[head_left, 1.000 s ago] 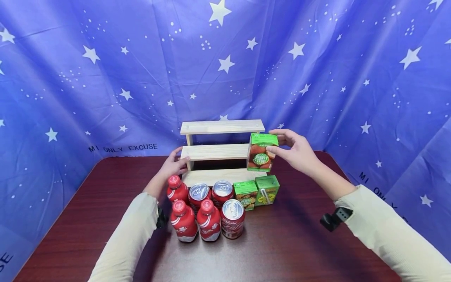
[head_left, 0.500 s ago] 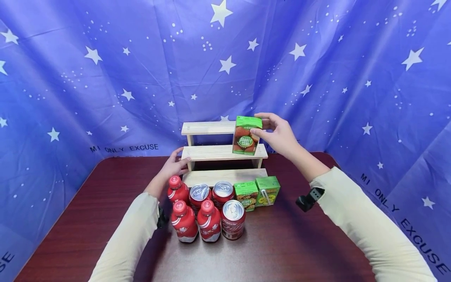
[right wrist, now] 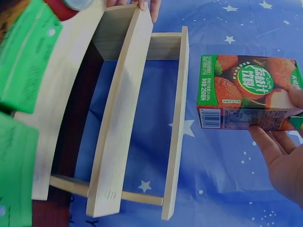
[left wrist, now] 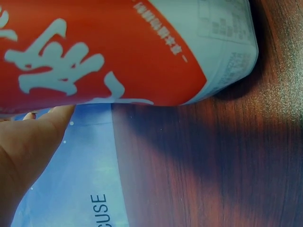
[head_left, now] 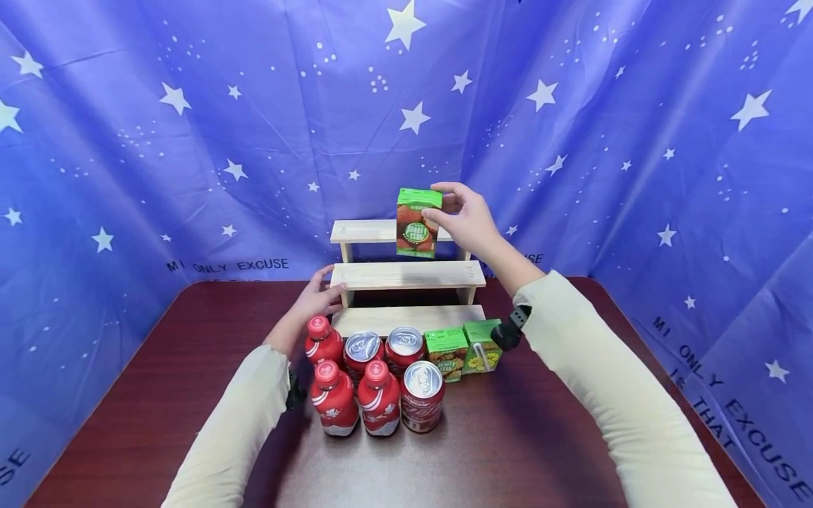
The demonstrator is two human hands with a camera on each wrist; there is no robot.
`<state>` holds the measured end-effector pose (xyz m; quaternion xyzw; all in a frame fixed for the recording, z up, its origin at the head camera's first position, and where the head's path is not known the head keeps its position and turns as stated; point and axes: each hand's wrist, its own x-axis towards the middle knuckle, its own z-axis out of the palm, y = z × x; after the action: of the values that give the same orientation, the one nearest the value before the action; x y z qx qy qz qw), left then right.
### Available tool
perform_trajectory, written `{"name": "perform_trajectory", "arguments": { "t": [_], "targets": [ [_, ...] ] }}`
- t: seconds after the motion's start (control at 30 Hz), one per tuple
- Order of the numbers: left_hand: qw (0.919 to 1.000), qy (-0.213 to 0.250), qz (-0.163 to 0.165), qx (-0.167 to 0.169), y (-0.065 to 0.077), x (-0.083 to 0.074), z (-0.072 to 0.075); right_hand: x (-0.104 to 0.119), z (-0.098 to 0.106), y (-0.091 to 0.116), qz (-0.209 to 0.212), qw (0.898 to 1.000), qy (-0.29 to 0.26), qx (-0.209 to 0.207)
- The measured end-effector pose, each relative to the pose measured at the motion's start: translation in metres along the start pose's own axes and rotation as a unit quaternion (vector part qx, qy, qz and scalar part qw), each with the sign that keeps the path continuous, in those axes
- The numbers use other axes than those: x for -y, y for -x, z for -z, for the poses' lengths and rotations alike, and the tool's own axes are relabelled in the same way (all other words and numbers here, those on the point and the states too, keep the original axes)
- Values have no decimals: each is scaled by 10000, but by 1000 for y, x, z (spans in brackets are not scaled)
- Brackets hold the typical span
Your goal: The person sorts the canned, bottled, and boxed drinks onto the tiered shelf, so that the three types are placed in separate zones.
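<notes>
In the head view I have the juice box (head_left: 416,224) just above centre frame, long axis upright, green top up, fruit print facing me, pinched by my right hand's (head_left: 466,217) fingers, while my left hand's (head_left: 314,298) fingers hold the wooden shelf's (head_left: 408,274) left end.

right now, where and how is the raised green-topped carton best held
Probably by its upper right edge, coming from the right, much as the right hand does, thumb on the front face. The carton is upright and boxy, so its flat faces suit a pinch, and holding it high should leave its base free.
</notes>
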<state>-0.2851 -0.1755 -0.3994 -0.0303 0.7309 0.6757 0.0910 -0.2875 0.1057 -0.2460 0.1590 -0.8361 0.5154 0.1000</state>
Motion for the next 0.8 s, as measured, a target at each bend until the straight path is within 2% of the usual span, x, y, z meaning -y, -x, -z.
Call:
{"name": "perform_trajectory", "arguments": {
  "t": [0.33,0.8],
  "targets": [
    [10000,16,-27,-7,0,5,-2,-1,-25,-22,-44,9998,-183,-19],
    [10000,23,-50,-37,-3,3,0,4,-44,-39,-30,9986,-475,-224]
  ]
}}
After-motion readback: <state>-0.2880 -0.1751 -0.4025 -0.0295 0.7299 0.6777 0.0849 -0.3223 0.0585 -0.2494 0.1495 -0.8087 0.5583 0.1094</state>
